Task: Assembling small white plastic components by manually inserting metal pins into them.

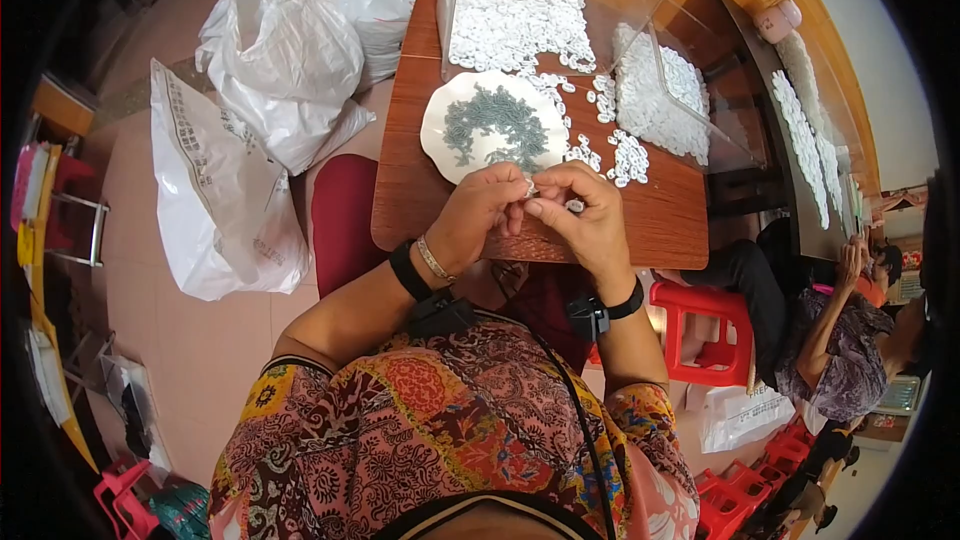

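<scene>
My left hand and my right hand meet over the near edge of a brown wooden table. Between their pinched fingertips is a small white plastic piece, mostly covered by the fingers. Another white piece shows beside my right fingers. Just beyond my hands, a cream scalloped plate carries many tiny grey-green parts, heaped in an arch. Loose white oval pieces with holes lie right of the plate.
Two clear plastic bins hold more white pieces at the table's far side. Big white sacks stand on the floor at left. A red stool is at right, near another person seated at a dark table.
</scene>
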The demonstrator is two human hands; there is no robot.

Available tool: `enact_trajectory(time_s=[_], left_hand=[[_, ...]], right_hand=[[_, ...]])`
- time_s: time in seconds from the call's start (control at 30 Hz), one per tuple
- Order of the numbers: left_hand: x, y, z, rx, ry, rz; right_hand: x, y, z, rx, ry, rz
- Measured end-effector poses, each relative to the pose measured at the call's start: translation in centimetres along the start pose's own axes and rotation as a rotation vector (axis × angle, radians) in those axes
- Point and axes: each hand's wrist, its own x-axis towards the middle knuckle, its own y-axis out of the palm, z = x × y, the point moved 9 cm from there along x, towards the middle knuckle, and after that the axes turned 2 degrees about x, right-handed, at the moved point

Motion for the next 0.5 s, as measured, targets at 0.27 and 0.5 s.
enact_trajectory(time_s=[0.27,0.5], left_hand=[[-0.5,-0.6,0.9,0.233,-0.109,0.06],[-1.6,-1.5,1.2,0.269,-0.075,0.097]], right_hand=[[-0.6,0.9,1.9,-0.291,-0.156,0.056],[-1.0,2.1,-1.3,-0.004,0.123,0.188]])
